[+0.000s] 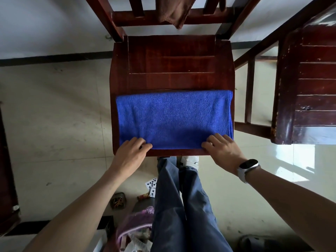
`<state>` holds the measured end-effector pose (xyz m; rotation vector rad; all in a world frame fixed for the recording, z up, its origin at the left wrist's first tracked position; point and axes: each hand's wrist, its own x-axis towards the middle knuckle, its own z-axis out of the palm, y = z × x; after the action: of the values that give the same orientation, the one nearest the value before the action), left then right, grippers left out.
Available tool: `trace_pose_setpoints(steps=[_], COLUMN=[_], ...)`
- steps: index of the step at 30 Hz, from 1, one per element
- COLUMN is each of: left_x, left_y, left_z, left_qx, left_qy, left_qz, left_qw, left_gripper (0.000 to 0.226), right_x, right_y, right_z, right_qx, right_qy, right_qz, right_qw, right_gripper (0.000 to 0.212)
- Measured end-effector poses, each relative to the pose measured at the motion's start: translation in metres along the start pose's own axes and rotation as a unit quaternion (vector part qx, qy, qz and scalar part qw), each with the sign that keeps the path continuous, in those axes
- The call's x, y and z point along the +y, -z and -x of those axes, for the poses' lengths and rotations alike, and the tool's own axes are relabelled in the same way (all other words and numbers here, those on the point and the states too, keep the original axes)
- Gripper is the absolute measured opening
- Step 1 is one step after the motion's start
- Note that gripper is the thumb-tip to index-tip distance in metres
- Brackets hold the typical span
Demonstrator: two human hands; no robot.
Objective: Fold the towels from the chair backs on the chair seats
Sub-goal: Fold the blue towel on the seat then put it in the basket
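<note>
Towelling in bright blue, the blue towel (174, 119), is laid across the front half of the chair seat (171, 62), already doubled into a wide band with its fold along the far edge and its loose edges toward the person. The near corners are held by both hands: the left hand (130, 153) is curled over the near left corner, and the right hand (222, 149) is curled over the near right one, fingers bent onto the cloth. Whether the thumbs are tucked under the layers cannot be told. The corners seem to be held this way so that the edges stay matched and the band can be drawn flat against the wood before another fold is made; a fold across the width is judged the likely next step.

A brown towel (174, 13) is draped on the chair back (169, 17) above (its turn is presumably still to come), and nothing lies between it and the seat. A second chair (309, 84) stands close at the right, its rail near the blue towel's right end, so little room is left on that side. On the floor (54, 115) by the person's legs, playing cards (151, 183) and a small dish of bits (118, 200) are scattered, well below the work and not in its way.
</note>
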<state>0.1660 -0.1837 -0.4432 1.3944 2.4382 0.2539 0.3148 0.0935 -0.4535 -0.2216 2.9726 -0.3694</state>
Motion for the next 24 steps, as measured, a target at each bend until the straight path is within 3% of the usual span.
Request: trace_pose_setpoints(steps=[4, 6, 9, 13, 20, 24], left_x=[0.002, 0.004, 0.006, 0.007, -0.008, -0.009], left_y=[-0.006, -0.004, -0.001, -0.002, -0.018, -0.033], left_z=[0.004, 0.006, 0.0, -0.025, -0.068, -0.066], left_qx=[-0.017, -0.012, 0.02, 0.065, 0.023, -0.008], left_qy=[0.006, 0.021, 0.039, 0.082, 0.177, 0.195], left_qz=[-0.018, -0.008, -0.001, -0.034, -0.064, -0.066], left_qw=[1.0, 1.0, 0.999, 0.994, 0.982, 0.979], left_gripper=[0.018, 0.026, 0.029, 0.032, 0.071, 0.079], right_x=[-0.007, -0.01, -0.014, -0.021, -0.007, 0.01], right_y=[-0.002, 0.001, 0.004, 0.0, -0.012, -0.025], right_z=[0.003, 0.004, -0.002, -0.027, -0.085, -0.084], right_qx=[-0.034, -0.018, 0.019, -0.001, -0.023, -0.025], right_qy=[-0.031, -0.042, -0.054, -0.094, -0.156, -0.163], right_qz=[0.025, 0.023, 0.029, 0.069, 0.078, 0.081], right_qw=[0.999, 0.999, 0.998, 0.993, 0.984, 0.983], right_gripper=[0.018, 0.018, 0.025, 0.037, 0.058, 0.06])
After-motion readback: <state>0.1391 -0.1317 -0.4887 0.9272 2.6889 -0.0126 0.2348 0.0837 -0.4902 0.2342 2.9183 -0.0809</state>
